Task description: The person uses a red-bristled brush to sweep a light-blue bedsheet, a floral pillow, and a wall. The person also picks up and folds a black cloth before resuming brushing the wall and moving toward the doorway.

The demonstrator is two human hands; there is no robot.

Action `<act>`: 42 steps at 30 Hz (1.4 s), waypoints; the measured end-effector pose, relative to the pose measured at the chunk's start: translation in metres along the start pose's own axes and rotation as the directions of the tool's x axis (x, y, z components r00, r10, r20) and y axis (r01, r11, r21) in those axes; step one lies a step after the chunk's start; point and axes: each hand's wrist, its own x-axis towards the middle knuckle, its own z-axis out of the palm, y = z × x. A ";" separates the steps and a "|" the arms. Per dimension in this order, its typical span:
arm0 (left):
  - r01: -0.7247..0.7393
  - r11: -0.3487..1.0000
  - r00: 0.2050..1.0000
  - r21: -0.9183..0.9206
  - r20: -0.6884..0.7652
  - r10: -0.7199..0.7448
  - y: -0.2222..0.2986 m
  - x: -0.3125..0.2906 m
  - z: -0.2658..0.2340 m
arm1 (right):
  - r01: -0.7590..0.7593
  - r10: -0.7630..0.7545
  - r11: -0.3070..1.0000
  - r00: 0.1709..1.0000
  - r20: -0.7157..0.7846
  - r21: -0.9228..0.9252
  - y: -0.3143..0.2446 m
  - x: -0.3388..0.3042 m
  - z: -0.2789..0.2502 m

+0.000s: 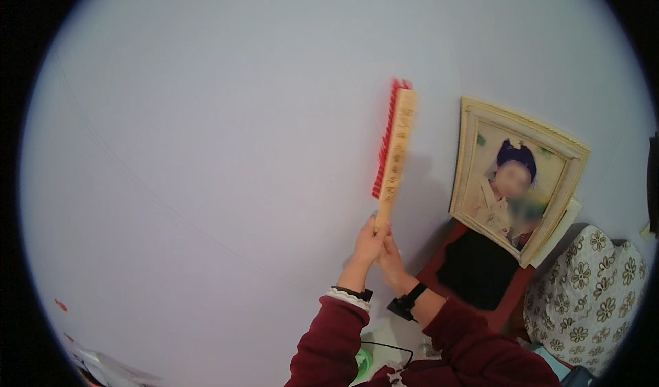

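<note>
A long wooden brush point(396, 157) with red bristles along its left side is held upright in front of the pale wall point(226, 126). My left hand point(368, 247) is closed around the lower end of its handle. Just below and to the right, my right hand point(392, 262) is closed on the same handle end, partly behind the left. The bristle tips at the top look slightly blurred. Whether the bristles touch the wall, I cannot tell.
Right of the brush, a cream-framed picture point(456, 160) leans over a dark red surface point(439, 253) with a black cloth point(477, 270) on it. A flower-patterned cover point(583, 298) stands farther right. Something green point(364, 363) shows below my arms.
</note>
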 end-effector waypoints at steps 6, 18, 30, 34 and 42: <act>0.008 0.960 0.979 -0.281 -0.196 -0.065 -0.048 -0.069 -0.066 | -0.053 0.206 0.850 0.949 0.237 -0.524 0.035 -0.037 0.034; -0.166 0.978 0.562 -0.125 -0.827 -0.010 -0.097 -0.233 -0.210 | 0.578 0.024 0.677 0.601 0.799 -0.455 0.083 -0.125 0.217; -0.213 0.244 0.546 -0.946 -0.322 -0.773 -0.205 -0.301 -0.190 | 0.785 0.766 0.115 0.320 0.558 -0.608 0.118 -0.171 0.222; -0.133 0.056 0.586 -0.990 -0.124 -0.800 -0.210 -0.294 -0.153 | 0.789 0.834 0.058 0.299 0.465 -0.612 0.102 -0.164 0.187; -0.270 0.177 0.739 -0.946 -0.322 -0.592 -0.091 -0.210 -0.075 | 0.712 0.562 0.124 0.523 0.641 -0.691 -0.021 -0.089 0.130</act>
